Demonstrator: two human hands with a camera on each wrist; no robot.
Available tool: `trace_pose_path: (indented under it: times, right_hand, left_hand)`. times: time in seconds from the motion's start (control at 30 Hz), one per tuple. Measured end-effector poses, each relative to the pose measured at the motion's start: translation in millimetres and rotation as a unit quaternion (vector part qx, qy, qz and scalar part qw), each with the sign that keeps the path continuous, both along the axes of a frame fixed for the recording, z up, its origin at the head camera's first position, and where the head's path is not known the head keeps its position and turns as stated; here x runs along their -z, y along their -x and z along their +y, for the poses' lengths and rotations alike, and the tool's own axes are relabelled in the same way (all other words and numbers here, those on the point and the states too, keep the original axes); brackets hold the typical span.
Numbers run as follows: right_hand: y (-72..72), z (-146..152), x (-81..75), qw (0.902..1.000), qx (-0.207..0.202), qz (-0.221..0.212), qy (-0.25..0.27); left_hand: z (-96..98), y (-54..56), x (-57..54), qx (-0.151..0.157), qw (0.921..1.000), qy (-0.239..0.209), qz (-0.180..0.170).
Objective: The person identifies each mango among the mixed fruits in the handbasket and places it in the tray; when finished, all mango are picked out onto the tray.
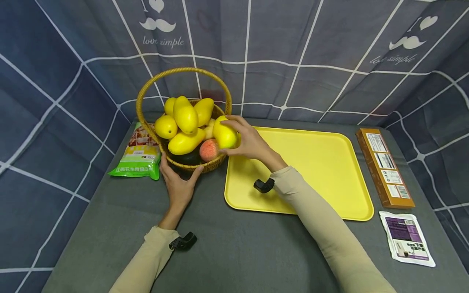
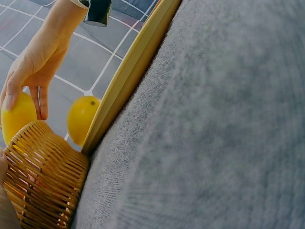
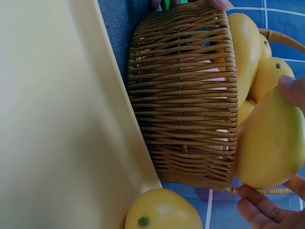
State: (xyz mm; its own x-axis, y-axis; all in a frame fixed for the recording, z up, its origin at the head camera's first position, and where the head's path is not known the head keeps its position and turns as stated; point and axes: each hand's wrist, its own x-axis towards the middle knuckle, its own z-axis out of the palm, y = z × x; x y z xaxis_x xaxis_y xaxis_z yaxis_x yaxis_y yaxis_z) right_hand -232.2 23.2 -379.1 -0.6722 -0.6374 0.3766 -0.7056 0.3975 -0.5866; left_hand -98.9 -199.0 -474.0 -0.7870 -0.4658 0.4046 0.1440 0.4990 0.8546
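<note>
The right hand [image 1: 250,140] grips a yellow mango [image 1: 224,133] at the right rim of the wicker basket [image 3: 186,109], thumb on its near side and fingers on its far side, clamped on the fruit. Seen from above, the mango's long axis runs near to far, its near end leaning slightly right; the greener end points near. Whether it touches the rim cannot be told. The left hand [image 1: 179,185] holds the basket's near left side, thumb and fingers spread wide apart around the wall.

Inside, a top mango [image 1: 185,115] also runs near to far, while a lower mango [image 1: 187,141] lies nearly left to right, just left of a peach [image 1: 209,150]. The wrist views show a loose mango [image 3: 163,210] at the edge of the yellow tray [image 1: 311,171], right of the basket. On the worktop [image 1: 234,248], a bag [image 1: 137,156] lies left of the basket; a brown box [image 1: 384,169] and, nearer, a packet [image 1: 407,239] lie right of the tray.
</note>
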Motion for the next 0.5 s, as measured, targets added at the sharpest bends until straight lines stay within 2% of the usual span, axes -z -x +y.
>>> trace_pose_path:
  times: [0.5]
  right_hand:
    - [-8.0, 15, -1.6, 0.9992, -0.001, 0.02, 0.034]
  left_hand:
    - [0.2, 0.3, -1.1, 0.003, 1.0, -0.002, 0.002]
